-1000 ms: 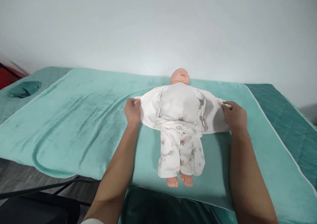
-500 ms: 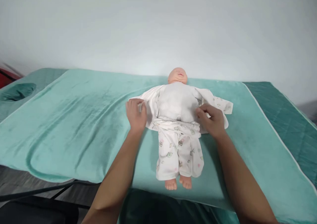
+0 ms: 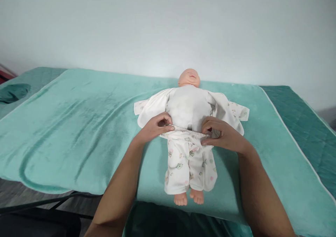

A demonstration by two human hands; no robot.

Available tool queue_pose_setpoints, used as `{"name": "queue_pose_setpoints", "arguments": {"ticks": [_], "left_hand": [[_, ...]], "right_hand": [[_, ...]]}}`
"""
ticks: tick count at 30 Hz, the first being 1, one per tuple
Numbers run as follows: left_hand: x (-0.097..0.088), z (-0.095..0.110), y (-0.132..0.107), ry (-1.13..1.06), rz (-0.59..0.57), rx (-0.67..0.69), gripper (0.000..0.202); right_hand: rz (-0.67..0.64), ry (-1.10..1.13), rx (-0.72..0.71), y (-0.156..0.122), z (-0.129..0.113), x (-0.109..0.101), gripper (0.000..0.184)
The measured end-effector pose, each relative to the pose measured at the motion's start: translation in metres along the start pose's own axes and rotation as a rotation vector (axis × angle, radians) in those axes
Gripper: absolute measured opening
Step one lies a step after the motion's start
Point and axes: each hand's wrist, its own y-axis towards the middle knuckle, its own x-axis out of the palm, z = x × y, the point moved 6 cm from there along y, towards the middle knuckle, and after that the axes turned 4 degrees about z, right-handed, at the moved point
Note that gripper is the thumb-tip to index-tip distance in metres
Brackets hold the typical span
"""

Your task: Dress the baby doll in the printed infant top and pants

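A baby doll (image 3: 189, 77) lies on its back on a teal towel (image 3: 86, 125), head toward the wall. Its white top (image 3: 149, 108) is spread open to both sides, baring the grey cloth torso (image 3: 189, 106). It wears white printed trousers (image 3: 189, 163), with bare feet at the near edge. My left hand (image 3: 154, 127) pinches the trousers' waistband at the doll's left-of-frame hip. My right hand (image 3: 223, 134) is closed on the waistband at the other hip.
The towel covers a padded table with a darker quilted teal cover (image 3: 301, 114) showing at the right. A face hole (image 3: 12, 92) sits at the far left. A plain white wall stands behind. Dark floor and table legs (image 3: 44, 202) show at lower left.
Both hands let go of the spread flaps of the top and moved inward to the doll's waist, where they now grip the trousers' waistband.
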Motion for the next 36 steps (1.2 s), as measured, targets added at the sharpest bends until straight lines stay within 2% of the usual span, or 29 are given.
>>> {"name": "queue_pose_setpoints", "arguments": {"ticks": [4,7,13,20,29,36], "left_hand": [[0.003,-0.007,0.002,0.166,0.06,-0.094,0.042],[0.004,-0.009,0.003,0.206,0.061,-0.103,0.046],[0.002,-0.008,0.001,0.156,0.005,-0.083,0.041],[-0.002,-0.01,-0.001,0.031,-0.004,-0.078,0.038],[-0.005,-0.008,-0.002,-0.151,-0.018,-0.009,0.029],[-0.003,-0.004,-0.001,-0.158,-0.093,0.017,0.024]], "right_hand": [[-0.047,0.002,0.014,-0.001,0.0,0.001,0.027],[-0.069,0.03,0.021,-0.002,0.003,0.0,0.026],[-0.084,0.117,0.053,-0.002,0.01,-0.002,0.022],[-0.073,0.228,0.126,-0.003,0.015,-0.004,0.022],[-0.07,0.155,0.281,-0.016,0.032,-0.016,0.026],[-0.139,0.143,0.224,-0.013,0.026,-0.011,0.023]]}}
